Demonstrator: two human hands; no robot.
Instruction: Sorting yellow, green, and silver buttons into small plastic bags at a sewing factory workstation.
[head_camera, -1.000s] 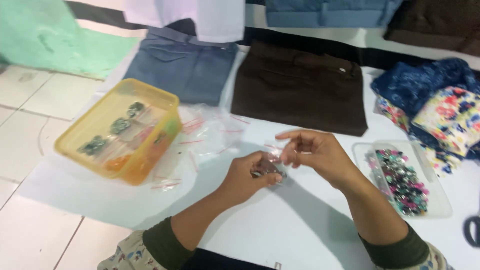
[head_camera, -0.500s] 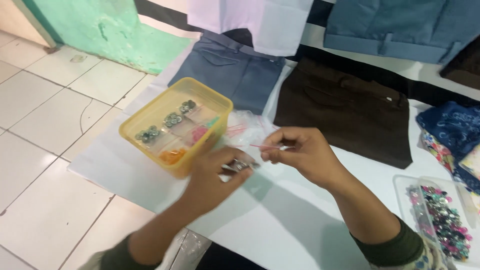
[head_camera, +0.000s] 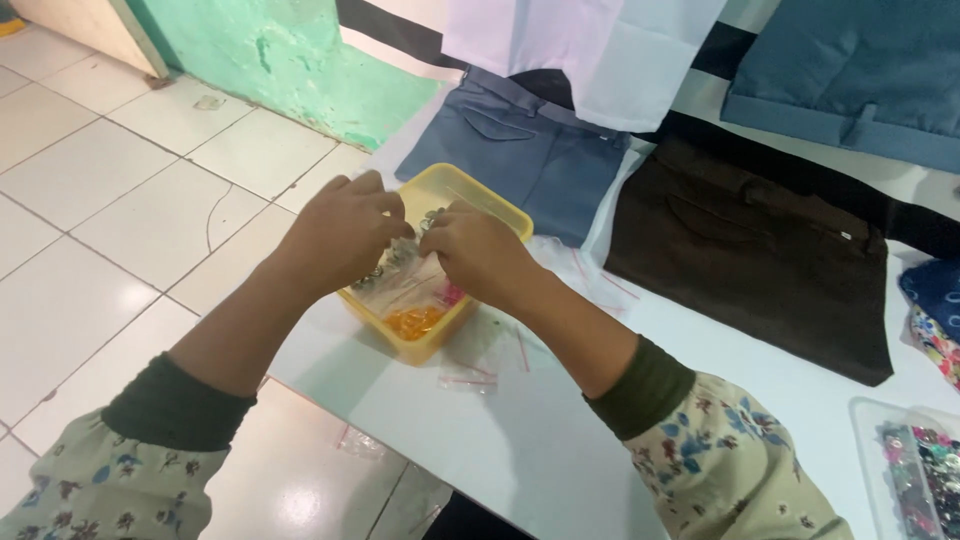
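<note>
A yellow plastic box (head_camera: 498, 204) stands at the near left corner of the white table (head_camera: 520, 450). It holds small clear bags of beads, some orange (head_camera: 412, 322). Both hands hover over the box. My left hand (head_camera: 340, 235) and my right hand (head_camera: 475, 250) pinch a small clear zip bag (head_camera: 405, 268) between them, just above the box. The bag's contents are partly hidden by my fingers.
Several empty clear zip bags (head_camera: 480, 360) lie on the table beside the box. Folded grey-blue trousers (head_camera: 520, 160), dark brown trousers (head_camera: 760, 250) and blue cloth (head_camera: 850, 80) lie behind. A clear tray of mixed beads (head_camera: 915, 470) sits at the right edge. Tiled floor (head_camera: 110, 220) lies left.
Both hands moved left from the table's middle to above the yellow box, carrying the small bag. The camera view swung left and down toward the box.
</note>
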